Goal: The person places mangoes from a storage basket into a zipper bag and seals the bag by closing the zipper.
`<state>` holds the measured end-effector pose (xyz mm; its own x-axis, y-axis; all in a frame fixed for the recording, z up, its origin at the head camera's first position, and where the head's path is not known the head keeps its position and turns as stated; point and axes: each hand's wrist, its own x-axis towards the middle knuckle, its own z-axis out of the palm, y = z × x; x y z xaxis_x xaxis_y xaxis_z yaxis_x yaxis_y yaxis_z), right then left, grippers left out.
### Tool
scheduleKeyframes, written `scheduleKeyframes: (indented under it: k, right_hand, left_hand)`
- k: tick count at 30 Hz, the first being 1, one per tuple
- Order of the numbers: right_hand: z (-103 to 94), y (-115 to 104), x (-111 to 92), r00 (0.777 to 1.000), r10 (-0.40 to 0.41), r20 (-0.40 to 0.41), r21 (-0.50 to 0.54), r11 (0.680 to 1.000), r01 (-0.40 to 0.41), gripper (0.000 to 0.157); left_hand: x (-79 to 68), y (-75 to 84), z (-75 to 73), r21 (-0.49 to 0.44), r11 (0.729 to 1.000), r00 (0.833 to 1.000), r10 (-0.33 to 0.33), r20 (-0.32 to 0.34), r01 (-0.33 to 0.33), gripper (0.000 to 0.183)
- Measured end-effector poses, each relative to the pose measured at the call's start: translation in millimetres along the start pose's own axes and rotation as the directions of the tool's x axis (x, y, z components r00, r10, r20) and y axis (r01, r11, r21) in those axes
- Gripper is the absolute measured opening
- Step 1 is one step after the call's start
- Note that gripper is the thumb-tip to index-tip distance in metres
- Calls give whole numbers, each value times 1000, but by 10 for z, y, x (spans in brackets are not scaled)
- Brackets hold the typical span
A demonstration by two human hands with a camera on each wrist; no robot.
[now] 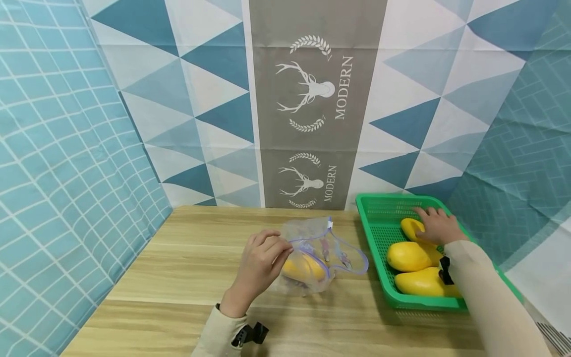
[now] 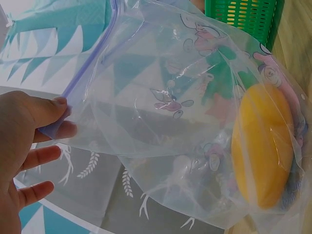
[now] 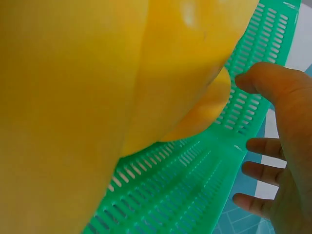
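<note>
My left hand pinches the purple zip edge of a clear zip bag between thumb and forefinger, its other fingers spread apart in the left wrist view. A yellow mango lies inside the bag, low against the table. Over the green basket, my right hand reaches to the farthest mango, partly covering it. In the right wrist view its thumb and fingers are spread, with nothing between them. Two more mangoes, a middle one and a near one, lie beside it.
The basket stands at the right of the wood-grain table. Behind it hangs a patterned cloth with deer heads and triangles. A blue gridded cloth borders the left side.
</note>
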<state>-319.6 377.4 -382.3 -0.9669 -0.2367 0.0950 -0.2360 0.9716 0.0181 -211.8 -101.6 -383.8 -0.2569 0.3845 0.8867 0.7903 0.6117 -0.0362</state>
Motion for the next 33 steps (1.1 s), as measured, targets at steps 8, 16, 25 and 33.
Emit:
scheduleKeyframes:
  k: [8,16,25,33]
  right_hand:
    - [-37,40,0,995,9,98,-30,1000,-6,72]
    - [-27,74,-2,985,31,170,-23,999,-27,70]
    - [-35,84,3,971,56,231,37,997,-66,71]
    - [-60,6,11,944,85,320,79,990,-116,68]
  left_hand:
    - [14,14,-20,-6,1000,1000,-17,14,17,25]
    - [28,22,-18,-2,1000,1000,-14,14,14,32]
    - [30,32,-25,-6,1000,1000,-8,17,8,16]
    - [17,18,-10,8,1000,1000,13,4,-13,26]
